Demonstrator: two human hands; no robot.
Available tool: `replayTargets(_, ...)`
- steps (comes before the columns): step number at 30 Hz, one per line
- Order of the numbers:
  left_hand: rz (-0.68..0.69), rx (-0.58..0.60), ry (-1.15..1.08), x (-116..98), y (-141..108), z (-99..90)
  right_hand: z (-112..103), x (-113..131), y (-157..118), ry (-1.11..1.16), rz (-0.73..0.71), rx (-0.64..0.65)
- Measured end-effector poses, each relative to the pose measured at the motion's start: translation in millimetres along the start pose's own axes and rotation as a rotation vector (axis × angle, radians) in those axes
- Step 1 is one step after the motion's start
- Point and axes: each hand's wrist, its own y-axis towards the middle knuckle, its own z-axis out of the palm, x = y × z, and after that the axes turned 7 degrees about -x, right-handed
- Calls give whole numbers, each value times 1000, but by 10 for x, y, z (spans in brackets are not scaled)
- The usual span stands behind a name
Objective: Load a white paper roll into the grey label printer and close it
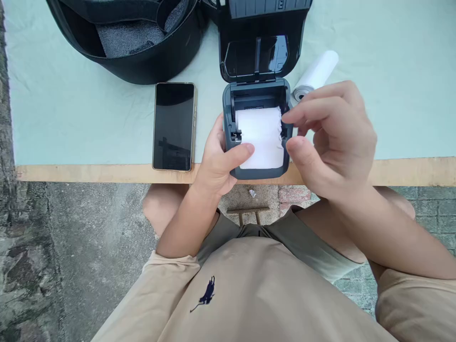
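A small dark label printer point(257, 175) stands at the table's front edge with its lid point(261, 57) swung up and back. White paper point(261, 137) lies in its bay, and the paper's right edge is ragged and crumpled. My left hand point(221, 161) grips the printer's left side, its thumb pressed on the paper. At the right of the bay, my right hand point(331, 135) has its thumb and forefinger apart, with nothing visible between them. Its forefinger tip is close to the ragged edge; whether it touches cannot be made out.
A white paper roll point(317, 73) lies behind my right hand. To the printer's left is a phone point(174, 126) with a dark screen. An open black zip case point(142, 61) with grey foam inside sits at the back left. A pale green cloth point(402, 95) covers the table.
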Motion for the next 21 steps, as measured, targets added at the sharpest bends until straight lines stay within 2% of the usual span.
replayTargets(3,28,31,-5,6,7,-15,26,-42,-23,63,61,55)
replayTargets(9,11,-23,85,-12,-12,16,-4,-128,6,84,78,74)
replayTargets(12,14,-8,102,-11,-19,24,-52,-71,113,77,119,-11)
replayTargets(16,14,15,126,-26,-22,46,-78,77,305,108,216,33)
replayTargets(17,15,9,134,-32,-23,54,-71,92,332,115,202,16)
replayTargets(19,14,-12,145,-41,-29,65,-45,68,342,121,92,-43)
replayTargets(21,6,-35,138,-43,-37,68,-15,-13,298,101,-19,-47)
